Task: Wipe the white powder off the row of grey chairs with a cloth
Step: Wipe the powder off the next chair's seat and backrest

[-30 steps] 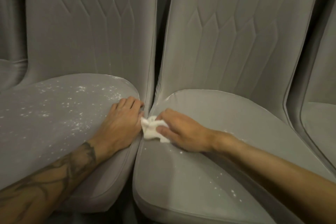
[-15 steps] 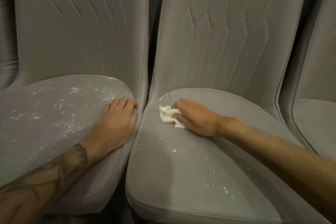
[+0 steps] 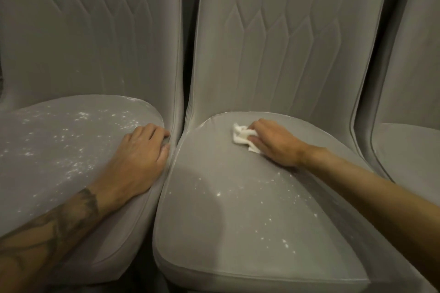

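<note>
Grey upholstered chairs stand side by side. On the middle chair's seat, my right hand holds a crumpled white cloth and presses it against the rear part of the cushion. White powder specks lie scattered over the front right of this seat. The left chair's seat carries many white powder flecks across its surface. My left hand rests on that seat's right edge, its fingers curled over the edge into the gap between the two chairs.
A third grey chair sits at the right edge of view. Tall quilted backrests rise behind the seats. A dark narrow gap separates the left and middle chairs.
My right hand has slid the cloth from the seat's left edge near the gap toward the rear middle of the cushion. My left hand stayed on the left seat's edge.
</note>
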